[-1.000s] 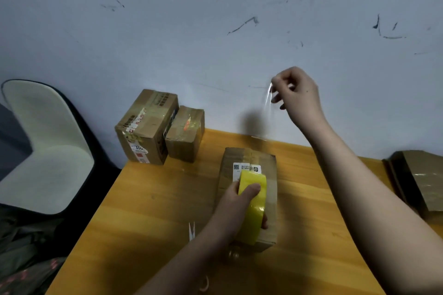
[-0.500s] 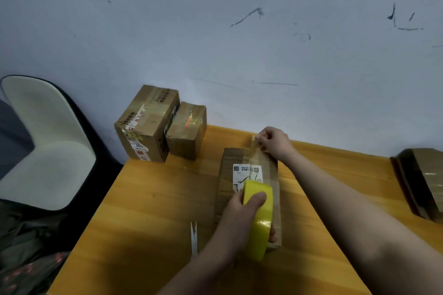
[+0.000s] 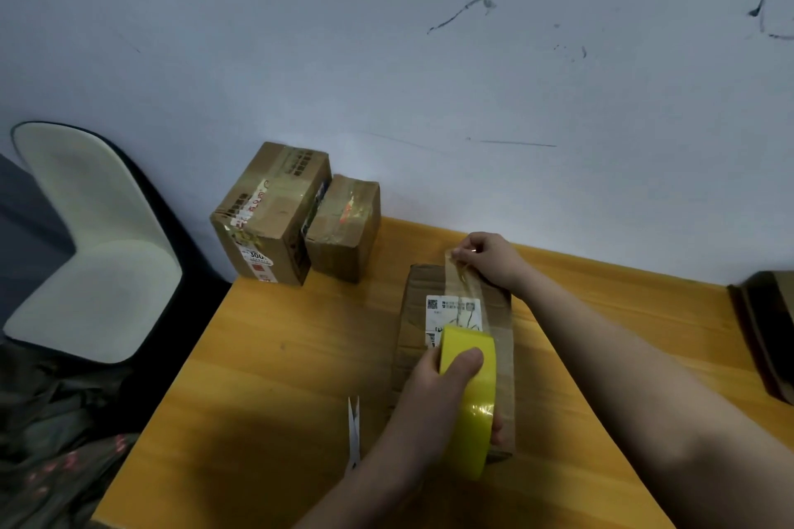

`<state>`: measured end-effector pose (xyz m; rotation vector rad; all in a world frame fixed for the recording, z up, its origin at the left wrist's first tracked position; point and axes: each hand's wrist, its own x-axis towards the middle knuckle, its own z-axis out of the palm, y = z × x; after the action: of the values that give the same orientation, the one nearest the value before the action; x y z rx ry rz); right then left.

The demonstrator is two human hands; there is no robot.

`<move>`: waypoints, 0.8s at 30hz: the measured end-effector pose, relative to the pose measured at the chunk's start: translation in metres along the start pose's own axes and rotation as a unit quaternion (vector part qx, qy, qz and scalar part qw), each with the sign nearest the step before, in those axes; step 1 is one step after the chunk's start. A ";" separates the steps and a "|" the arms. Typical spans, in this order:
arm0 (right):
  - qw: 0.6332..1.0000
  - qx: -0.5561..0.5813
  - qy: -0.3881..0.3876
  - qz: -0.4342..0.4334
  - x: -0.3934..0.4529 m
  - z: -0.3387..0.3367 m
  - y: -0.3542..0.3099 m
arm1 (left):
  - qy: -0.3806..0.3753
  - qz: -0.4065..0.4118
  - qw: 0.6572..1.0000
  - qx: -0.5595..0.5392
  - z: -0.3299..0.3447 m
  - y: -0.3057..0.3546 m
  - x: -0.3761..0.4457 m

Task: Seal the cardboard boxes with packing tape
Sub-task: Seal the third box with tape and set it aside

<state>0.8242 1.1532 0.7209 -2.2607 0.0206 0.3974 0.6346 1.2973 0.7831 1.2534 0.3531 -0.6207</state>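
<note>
A flat brown cardboard box with a white shipping label point(image 3: 456, 352) lies at centre right of the frame on a yellow wooden table point(image 3: 275, 391). The left hand point(image 3: 442, 391), lower centre, curls around a yellow roll of packing tape point(image 3: 470, 399), standing it on edge on the box's near end, probably to anchor the roll. The right hand point(image 3: 490, 260) pinches the free end of the clear tape strip point(image 3: 466, 283) at the box's far edge, apparently keeping the strip taut and straight over the box top before pressing it down. Two taped brown boxes point(image 3: 296, 215) stand at the table's upper left corner, likely finished. White scissors point(image 3: 353, 432) lie just left of the left forearm.
</note>
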 end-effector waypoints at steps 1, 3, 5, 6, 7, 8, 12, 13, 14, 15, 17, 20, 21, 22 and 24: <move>1.000 -0.003 -0.003 0.002 0.001 -0.001 0.002 | 0.001 -0.001 1.000 -0.002 0.000 0.000 0.001; 1.000 -0.007 -0.011 0.010 0.004 -0.001 0.004 | 0.003 -0.001 1.000 -0.002 0.000 0.000 0.001; 1.000 -0.010 -0.021 0.020 0.006 -0.001 0.006 | 0.005 -0.002 1.000 0.000 0.000 0.001 0.001; 0.999 -0.014 -0.027 0.026 0.007 -0.001 0.006 | 0.006 -0.001 1.000 -0.003 0.000 0.002 0.001; 0.999 -0.017 -0.032 0.032 0.008 -0.001 0.006 | 0.006 -0.003 1.000 -0.005 0.000 0.002 0.002; 0.998 -0.021 -0.039 0.041 0.009 -0.001 0.006 | 0.006 -0.004 1.000 -0.006 0.000 0.002 0.002; 0.990 -0.026 -0.100 0.097 0.013 -0.005 0.005 | 0.009 -0.003 1.000 -0.024 0.001 0.003 0.001; 0.987 -0.023 -0.114 0.115 0.014 -0.006 0.004 | 0.010 -0.002 1.000 -0.028 0.001 0.003 0.000; 0.983 -0.018 -0.125 0.131 0.015 -0.006 0.004 | 0.011 -0.001 1.000 -0.029 0.002 0.003 0.000; 0.980 -0.014 -0.132 0.149 0.016 -0.006 0.004 | 0.011 -0.001 0.999 -0.031 0.002 0.003 -0.001; 0.975 -0.016 -0.138 0.174 0.019 -0.003 0.005 | 0.016 -0.001 0.999 -0.035 0.001 0.003 -0.001; 0.980 -0.033 -0.103 0.169 0.021 0.003 0.005 | 0.020 0.002 0.999 -0.027 0.000 0.003 0.001; 0.986 0.004 -0.064 0.153 0.022 0.006 0.008 | 0.023 0.003 0.999 -0.028 0.000 0.003 0.001; 0.990 0.061 -0.021 0.129 0.019 0.008 0.010 | 0.023 0.002 0.999 -0.027 0.001 0.003 0.001; 0.989 0.136 0.043 0.039 0.005 0.009 0.014 | 0.017 0.003 1.000 -0.021 0.002 0.004 0.000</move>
<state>0.8248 1.1509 0.7035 -2.0105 0.1978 0.3173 0.6367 1.2965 0.7868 1.2247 0.3886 -0.5841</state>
